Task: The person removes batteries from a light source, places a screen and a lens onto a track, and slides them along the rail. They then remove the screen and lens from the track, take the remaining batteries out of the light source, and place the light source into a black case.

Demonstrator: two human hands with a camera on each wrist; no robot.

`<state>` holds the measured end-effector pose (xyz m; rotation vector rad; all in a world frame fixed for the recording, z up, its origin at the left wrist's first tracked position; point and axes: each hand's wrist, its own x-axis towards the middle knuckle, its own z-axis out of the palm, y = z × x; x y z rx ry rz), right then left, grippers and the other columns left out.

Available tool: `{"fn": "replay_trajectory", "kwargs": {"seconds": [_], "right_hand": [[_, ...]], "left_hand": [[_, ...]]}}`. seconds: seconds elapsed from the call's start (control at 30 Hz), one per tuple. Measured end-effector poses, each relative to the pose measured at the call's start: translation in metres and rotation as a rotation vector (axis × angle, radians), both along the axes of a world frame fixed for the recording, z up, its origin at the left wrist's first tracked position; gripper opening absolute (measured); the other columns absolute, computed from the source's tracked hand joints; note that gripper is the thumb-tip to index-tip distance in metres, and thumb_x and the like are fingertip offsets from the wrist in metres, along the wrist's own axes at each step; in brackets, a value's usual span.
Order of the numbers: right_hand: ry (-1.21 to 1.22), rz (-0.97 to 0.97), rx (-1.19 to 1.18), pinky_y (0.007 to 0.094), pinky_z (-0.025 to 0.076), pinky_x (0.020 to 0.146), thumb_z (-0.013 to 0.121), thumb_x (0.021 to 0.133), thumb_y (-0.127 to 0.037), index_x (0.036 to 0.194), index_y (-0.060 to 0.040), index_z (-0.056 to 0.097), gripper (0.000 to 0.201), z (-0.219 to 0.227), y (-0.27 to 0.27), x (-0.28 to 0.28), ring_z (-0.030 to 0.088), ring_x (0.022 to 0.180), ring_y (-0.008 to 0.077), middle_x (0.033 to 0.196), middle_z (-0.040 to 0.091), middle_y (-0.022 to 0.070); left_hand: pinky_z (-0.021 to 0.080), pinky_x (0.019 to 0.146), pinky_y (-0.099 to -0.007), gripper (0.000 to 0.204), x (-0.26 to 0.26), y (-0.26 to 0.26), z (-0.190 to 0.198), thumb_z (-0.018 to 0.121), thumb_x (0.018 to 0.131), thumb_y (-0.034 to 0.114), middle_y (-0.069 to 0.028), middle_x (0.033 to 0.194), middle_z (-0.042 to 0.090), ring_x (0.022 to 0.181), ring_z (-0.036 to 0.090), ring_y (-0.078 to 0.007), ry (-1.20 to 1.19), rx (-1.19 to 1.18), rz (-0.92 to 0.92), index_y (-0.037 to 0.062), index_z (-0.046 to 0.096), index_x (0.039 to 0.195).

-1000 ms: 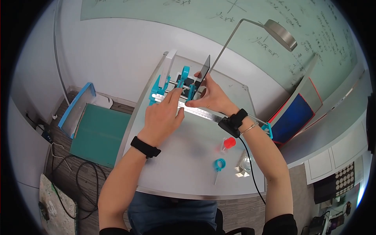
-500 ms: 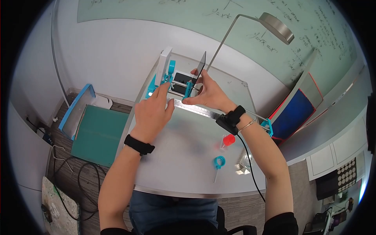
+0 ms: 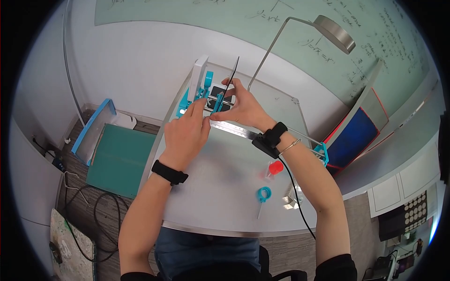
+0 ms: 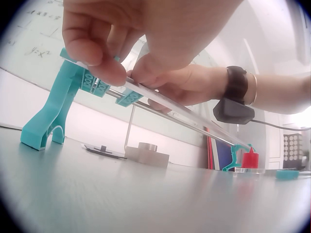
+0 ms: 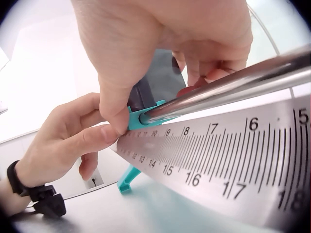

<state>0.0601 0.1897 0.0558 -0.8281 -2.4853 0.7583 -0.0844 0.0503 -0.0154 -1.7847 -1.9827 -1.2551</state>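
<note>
Two metal rods run between turquoise end stands, with a steel ruler (image 3: 233, 129) (image 5: 218, 160) along the near side. My right hand (image 3: 247, 111) (image 5: 170, 39) grips a turquoise holder (image 3: 218, 103) carrying an upright dark plate (image 3: 232, 74), thumb on the near side and fingers behind. Left of it, a turquoise ring holder (image 3: 208, 79) stands beside a white panel (image 3: 198, 78). My left hand (image 3: 183, 140) (image 5: 68, 138) pinches the ruler near its left end, its fingertips by the ring holder's base. In the left wrist view, fingers partly hide the ruler (image 4: 189, 111).
On the near right of the table (image 3: 211, 206) are a red-topped object (image 3: 275, 167), a loose turquoise ring with a stem (image 3: 264, 194) and a shiny clear object (image 3: 290, 201). A lamp (image 3: 333, 33) arches over the back. A black cable trails from my right wrist.
The ring holder has moved left to beside the white panel, and my left hand has moved left as well. My right hand has brought the plate and its holder leftward.
</note>
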Motion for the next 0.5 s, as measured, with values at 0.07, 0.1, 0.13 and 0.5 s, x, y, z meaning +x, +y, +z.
{"fn": "replay_trajectory", "kwargs": {"seconds": [0.07, 0.1, 0.13, 0.5], "right_hand": [[0.009, 0.002, -0.005, 0.0293, 0.052, 0.074, 0.097, 0.061, -0.04, 0.141, -0.0042, 0.04, 0.105, -0.0004, 0.0003, -0.0007, 0.063, 0.078, 0.0197, 0.117, 0.061, 0.0199], [0.012, 0.0, -0.005, 0.0293, 0.052, 0.074, 0.097, 0.061, -0.04, 0.141, -0.0042, 0.04, 0.105, -0.0006, 0.0008, -0.0006, 0.063, 0.078, 0.0197, 0.117, 0.061, 0.0199], [0.004, -0.005, -0.005, 0.0294, 0.052, 0.075, 0.096, 0.061, -0.04, 0.142, -0.0044, 0.039, 0.105, -0.0008, 0.0005, -0.0009, 0.063, 0.079, 0.02, 0.118, 0.06, 0.02], [0.016, 0.021, -0.004, 0.0281, 0.053, 0.071, 0.096, 0.061, -0.039, 0.142, -0.0042, 0.039, 0.105, -0.0026, 0.0042, 0.0023, 0.065, 0.074, 0.0192, 0.118, 0.06, 0.0204]], "left_hand": [[0.056, 0.064, -0.0418, 0.041, 0.0004, 0.0008, -0.0013, 0.065, 0.094, 0.016, -0.0103, 0.106, 0.073, 0.081, 0.073, -0.0299, 0.009, 0.014, 0.005, 0.0063, 0.055, 0.133], [0.056, 0.064, -0.0419, 0.041, 0.0004, 0.0011, -0.0017, 0.064, 0.094, 0.016, -0.0104, 0.106, 0.073, 0.081, 0.073, -0.03, 0.019, 0.026, 0.011, 0.0063, 0.056, 0.133], [0.056, 0.064, -0.0419, 0.041, 0.0001, 0.001, -0.0015, 0.064, 0.094, 0.016, -0.0104, 0.106, 0.073, 0.081, 0.073, -0.03, 0.022, 0.024, 0.01, 0.0063, 0.056, 0.133], [0.056, 0.064, -0.043, 0.041, 0.0023, 0.0019, -0.0018, 0.064, 0.094, 0.016, -0.0108, 0.11, 0.072, 0.081, 0.073, -0.0314, 0.004, 0.024, -0.027, 0.0059, 0.055, 0.133]]}}
